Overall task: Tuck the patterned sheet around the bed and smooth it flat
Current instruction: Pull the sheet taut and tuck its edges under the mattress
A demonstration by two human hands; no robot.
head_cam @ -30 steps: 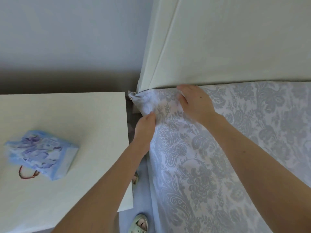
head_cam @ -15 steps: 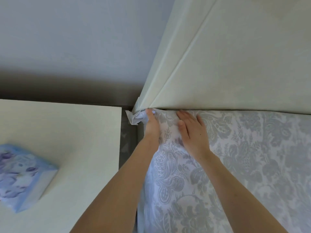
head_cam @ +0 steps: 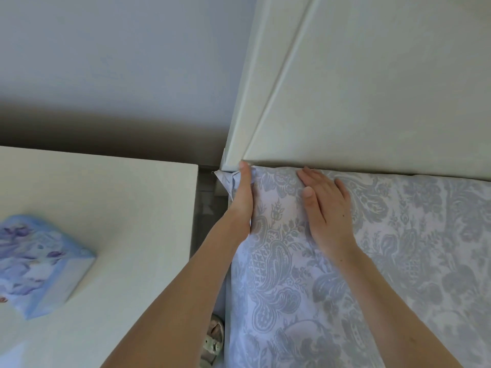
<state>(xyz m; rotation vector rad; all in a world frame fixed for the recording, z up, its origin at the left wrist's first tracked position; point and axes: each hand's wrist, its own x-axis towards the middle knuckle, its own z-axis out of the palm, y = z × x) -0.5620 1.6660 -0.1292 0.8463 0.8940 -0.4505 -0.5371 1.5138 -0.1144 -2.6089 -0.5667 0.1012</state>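
Mind how limp it is: your thin white sheet with the grey-blue damask pattern (head_cam: 345, 274) looks light and soft, so I judge it will follow any push and crease just as readily. It lies over the mattress, runs up to the foot of the cream panelled headboard (head_cam: 372, 102) and drapes over the near side edge.

Your right hand (head_cam: 326, 211) lies flat on top, palm down, fingers straight, pinning the cloth near the headboard. Your left hand (head_cam: 240, 205) stands edge-on at the mattress corner, fingers straight, pressing the fabric against the side; it clasps nothing that shows. A small crumpled tip of the sheet (head_cam: 225, 181) sticks out just beside that hand, at the headboard's corner. That is probably the place to take hold: pinch the tip, or poke it down with straight fingertips, since the space is tight.

To your left a cream bedside tabletop (head_cam: 106, 208) stands near the bed, with a narrow gap between. A pale blue floral gift bag (head_cam: 39, 264) rests on it. Behind is a plain pale grey wall (head_cam: 119, 62).
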